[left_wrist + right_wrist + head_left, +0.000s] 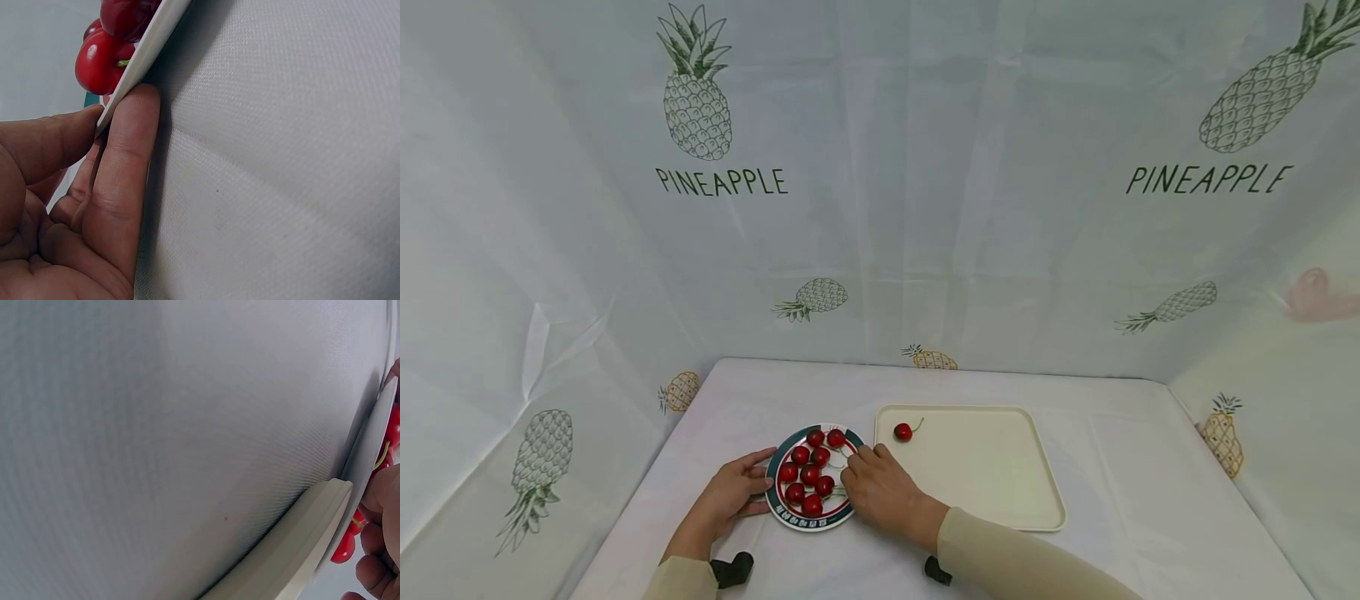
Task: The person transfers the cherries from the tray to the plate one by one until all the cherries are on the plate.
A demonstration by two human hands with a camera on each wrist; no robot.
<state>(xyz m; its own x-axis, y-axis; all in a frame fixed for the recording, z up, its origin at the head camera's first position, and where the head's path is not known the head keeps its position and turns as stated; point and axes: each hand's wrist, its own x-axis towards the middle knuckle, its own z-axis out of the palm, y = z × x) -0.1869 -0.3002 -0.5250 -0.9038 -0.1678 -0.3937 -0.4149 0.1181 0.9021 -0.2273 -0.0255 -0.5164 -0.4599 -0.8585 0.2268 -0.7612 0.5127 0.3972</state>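
Observation:
A round plate (780, 514) with a dark green patterned rim holds several red cherries (809, 475) with thin green stems. At its left edge my left hand (730, 496) pinches the rim, thumb above and a finger underneath, as the left wrist view shows. My right hand (883, 492) is over the plate's right side, fingers bent down among the stems. In the right wrist view a cherry (344, 549) has its stem running up to the fingers; I cannot tell whether they pinch it. One cherry (902, 432) lies on the cream tray (977, 475), its stem pointing right.
The tray stands directly right of the plate, their edges close together. Both rest on a white-covered table (1120, 467). Behind it hangs a pale curtain (940, 208) printed with pineapples. Black straps (732, 570) show at my wrists.

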